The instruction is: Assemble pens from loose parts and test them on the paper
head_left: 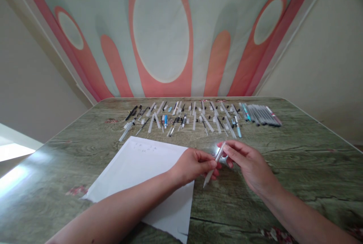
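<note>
A slim whitish pen [209, 177] slants between my two hands, over the table just right of the paper. My left hand [195, 165] pinches its middle with thumb and fingers. At its upper end, my right hand [241, 157] closes thumb and fingertips on the same pen. Whether that end carries a cap is hidden by the fingers. Under my left forearm lies a white sheet of paper [136, 176], with small faint marks near its top edge.
Across the back of the wood-patterned table [244, 213] lie several loose pen parts [194, 121], with clear barrels, dark refills and caps. A row of assembled pens [259, 114] sits at the back right. A patterned panel [167, 89] rises behind the table.
</note>
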{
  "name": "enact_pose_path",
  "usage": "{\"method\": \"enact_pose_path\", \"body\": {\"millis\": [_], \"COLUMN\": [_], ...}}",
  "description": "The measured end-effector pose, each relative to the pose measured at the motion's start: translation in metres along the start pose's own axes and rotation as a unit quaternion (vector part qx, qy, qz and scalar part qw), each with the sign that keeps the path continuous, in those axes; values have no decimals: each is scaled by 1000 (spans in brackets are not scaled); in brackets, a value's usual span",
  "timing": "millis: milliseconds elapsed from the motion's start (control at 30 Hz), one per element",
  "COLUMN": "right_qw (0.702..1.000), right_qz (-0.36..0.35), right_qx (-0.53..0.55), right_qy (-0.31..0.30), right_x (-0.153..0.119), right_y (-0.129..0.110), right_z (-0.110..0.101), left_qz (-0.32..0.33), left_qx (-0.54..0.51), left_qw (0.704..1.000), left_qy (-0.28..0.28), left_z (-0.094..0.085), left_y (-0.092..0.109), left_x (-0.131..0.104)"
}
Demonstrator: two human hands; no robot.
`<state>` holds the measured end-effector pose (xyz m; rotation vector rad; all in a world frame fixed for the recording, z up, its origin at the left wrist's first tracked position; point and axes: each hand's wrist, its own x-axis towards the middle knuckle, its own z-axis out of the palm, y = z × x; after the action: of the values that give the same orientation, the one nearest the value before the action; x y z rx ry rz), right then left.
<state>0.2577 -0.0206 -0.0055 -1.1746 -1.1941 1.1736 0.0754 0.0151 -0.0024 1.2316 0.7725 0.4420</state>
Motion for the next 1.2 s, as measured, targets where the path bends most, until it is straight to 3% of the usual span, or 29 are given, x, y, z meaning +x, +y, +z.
{"method": "enact_pose_path", "body": {"millis": [100,167,300,467,533,667,833,1000,1100,1200], "right_qw": [1000,999,1000,993,991,1000,980,964,972,981], "right_qz": [-13,-16,2,72,84,20,-66,-107,-33,41], "right_qx": [-24,-29,10,87,93,-13,-180,-243,-229,-171], "right_qy": [12,18,21,-43,-41,-5,-50,-35,-47,-83], "right_x": [-1,-1,-1,0,2,9,12,9,9,8], "right_y": [0,0,0,-1,0,7,9,9,11,12], "right_z": [1,1,3,8,6,-5,-9,-4,-4,-3], "left_qz": [47,63,21,3,-16,-80,-121,-93,-8,79], "left_qx": [94,115,-8,-118,-151,-235,-302,-281,-225,-180], "left_qw": [993,990,999,988,981,956,932,948,974,979], "left_qy": [53,54,-28,-100,-124,-154,-162,-120,-22,47], "left_z": [2,2,2,0,-2,-11,-25,-28,-27,-24], "left_y": [2,4,6,4,4,7,3,-1,2,5], "left_x": [-2,-2,0,1,1,3,12,14,13,12]}}
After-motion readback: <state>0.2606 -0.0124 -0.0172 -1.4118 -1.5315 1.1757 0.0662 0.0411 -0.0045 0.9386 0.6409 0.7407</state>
